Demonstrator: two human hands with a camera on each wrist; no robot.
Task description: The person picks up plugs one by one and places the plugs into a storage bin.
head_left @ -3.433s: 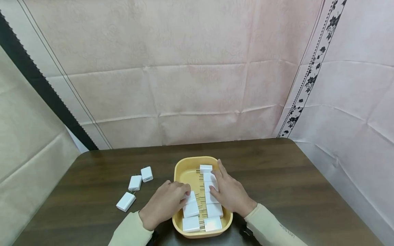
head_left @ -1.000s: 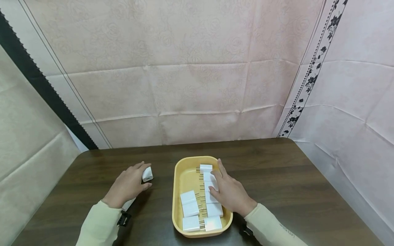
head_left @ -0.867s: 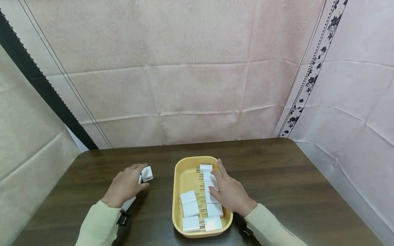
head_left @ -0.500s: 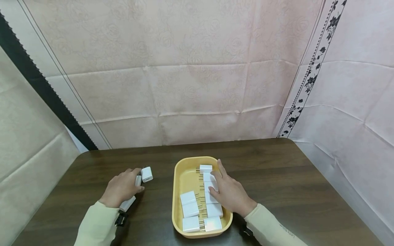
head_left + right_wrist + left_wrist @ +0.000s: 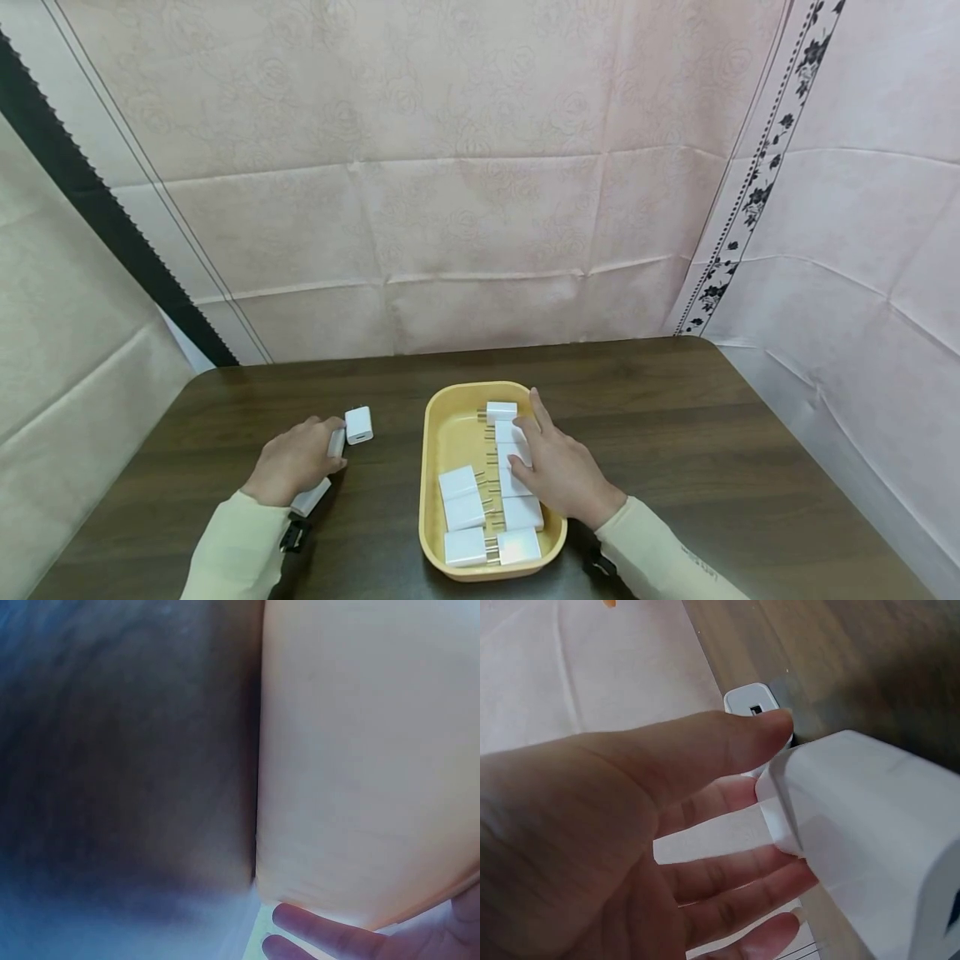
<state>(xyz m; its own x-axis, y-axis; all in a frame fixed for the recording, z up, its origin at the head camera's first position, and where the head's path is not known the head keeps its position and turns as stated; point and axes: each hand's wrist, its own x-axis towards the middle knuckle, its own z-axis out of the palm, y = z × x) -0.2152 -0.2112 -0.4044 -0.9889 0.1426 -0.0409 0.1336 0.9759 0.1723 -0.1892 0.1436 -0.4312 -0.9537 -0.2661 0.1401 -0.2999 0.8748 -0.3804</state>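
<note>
Left of the tray, my left hand (image 5: pixel 288 462) pinches a white USB wall charger (image 5: pixel 337 442), thumb on the near side and fingers on the far side. Just beyond lies another white charger (image 5: pixel 359 425), its port facing me. A third charger (image 5: pixel 312 497) sits under the wrist, partly covered; I take the large white block (image 5: pixel 870 817) in the left wrist view to be this one. My right hand (image 5: pixel 566 471) rests at the right side of the yellow tray (image 5: pixel 432 492), fingers extended over the right column of chargers (image 5: pixel 522 512), hiding part of it.
Inside the tray, 3 chargers (image 5: pixel 463 510) form a left column, prongs toward the middle. Its upper left floor (image 5: pixel 453 433) is bare. Brown tabletop (image 5: pixel 675 433) surrounds the tray, with pale cloth (image 5: pixel 480 217) hanging behind.
My left hand has left the tray, gone to the loose chargers on the left, then drawn back from the farthest and closed on the middle one. My right hand has stayed in place.
</note>
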